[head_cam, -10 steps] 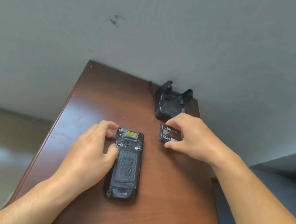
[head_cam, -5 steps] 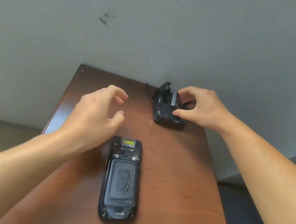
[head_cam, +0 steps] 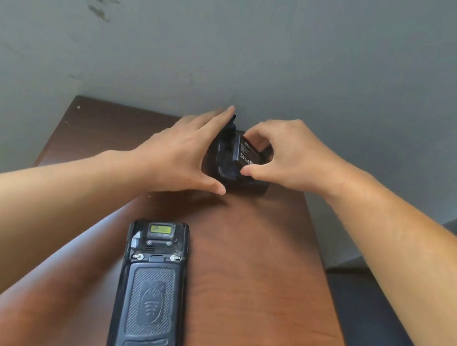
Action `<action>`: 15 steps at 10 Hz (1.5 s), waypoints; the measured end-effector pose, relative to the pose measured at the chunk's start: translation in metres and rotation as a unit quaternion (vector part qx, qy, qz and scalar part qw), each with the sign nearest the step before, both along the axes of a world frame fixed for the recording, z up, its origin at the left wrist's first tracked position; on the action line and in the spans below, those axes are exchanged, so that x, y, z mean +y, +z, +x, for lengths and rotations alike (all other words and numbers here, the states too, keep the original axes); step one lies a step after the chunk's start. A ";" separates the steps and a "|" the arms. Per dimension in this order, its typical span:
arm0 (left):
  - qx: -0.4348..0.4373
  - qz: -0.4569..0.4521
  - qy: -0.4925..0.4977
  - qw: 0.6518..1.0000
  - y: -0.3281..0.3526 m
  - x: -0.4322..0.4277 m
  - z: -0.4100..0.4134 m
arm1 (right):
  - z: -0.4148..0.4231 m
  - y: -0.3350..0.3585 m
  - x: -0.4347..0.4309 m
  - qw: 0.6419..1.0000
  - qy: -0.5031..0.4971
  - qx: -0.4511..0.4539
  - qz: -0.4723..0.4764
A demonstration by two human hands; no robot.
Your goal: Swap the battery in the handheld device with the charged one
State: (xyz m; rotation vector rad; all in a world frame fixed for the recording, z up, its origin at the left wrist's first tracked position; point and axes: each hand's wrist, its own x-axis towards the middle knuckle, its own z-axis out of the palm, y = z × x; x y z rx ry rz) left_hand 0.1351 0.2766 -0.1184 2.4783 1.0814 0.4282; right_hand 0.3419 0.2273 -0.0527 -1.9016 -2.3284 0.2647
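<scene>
The battery (head_cam: 247,153) sits tilted in the charging cradle (head_cam: 222,168) at the far end of the wooden table (head_cam: 266,268), close against the wall (head_cam: 242,40); its labelled face points up and toward me, and I judge it not fully seated. I pinch it with my right hand (head_cam: 290,155), fingers over its far edge and thumb at its near lower corner. My left hand (head_cam: 182,153) lies flat and spread against the left side of the cradle, gripping nothing and only bracing the housing. The handheld device (head_cam: 151,292) lies face down on the table nearer to me, well apart from both hands, with its rear cover in place. I cannot tell from this view whether this battery is going into the cradle or coming out, nor whether the contacts are aligned, since my fingers hide the slot. Risks: a tilted battery can jam against the cradle wall if I press or pull at an angle; uneven force can lift or slide the light cradle if the left hand slackens; a narrow pinch on smooth plastic can slip and drop the battery onto the table. Forcing a misaligned battery may bend the contacts.
</scene>
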 end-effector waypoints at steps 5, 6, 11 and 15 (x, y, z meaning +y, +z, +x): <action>0.013 0.042 0.024 0.999 -0.008 0.003 0.011 | -0.010 -0.002 0.009 0.984 0.070 -0.163 0.006; 0.015 0.044 0.026 0.999 -0.007 0.003 0.012 | -0.010 -0.001 0.009 0.983 0.072 -0.168 0.003; 0.049 0.047 0.050 0.996 0.003 -0.008 0.017 | -0.018 -0.006 0.008 0.987 0.003 -0.162 -0.013; 0.055 0.112 0.104 0.987 0.043 -0.053 -0.013 | -0.029 0.012 -0.060 0.994 -0.042 -0.065 0.072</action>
